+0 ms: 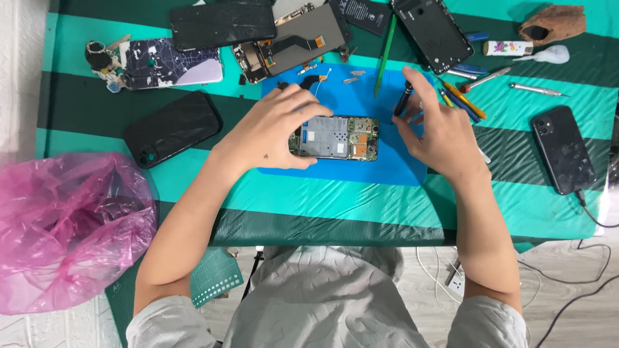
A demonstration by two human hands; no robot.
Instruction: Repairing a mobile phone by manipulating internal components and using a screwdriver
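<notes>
Blue repair mat lay on a teal-and-dark-green striped tablecloth; pink plastic bag at near left; black phone at left; marble-patterned phone case at far left.

The work surface is a table covered with a cloth in alternating bands of bright turquoise and dark green; the near edge of the cloth hangs over the front at 6 o'clock. Below that edge, pale wood-grain flooring is visible at 4 to 5 o'clock, crossed by loose black cables and white cables. At 9 o'clock a white surface borders the table. A crumpled pink plastic bag sits at 8 o'clock. A green gridded cutting mat lies under the table edge at 7 o'clock. Lighting is even and diffuse, with soft shadows.
</notes>
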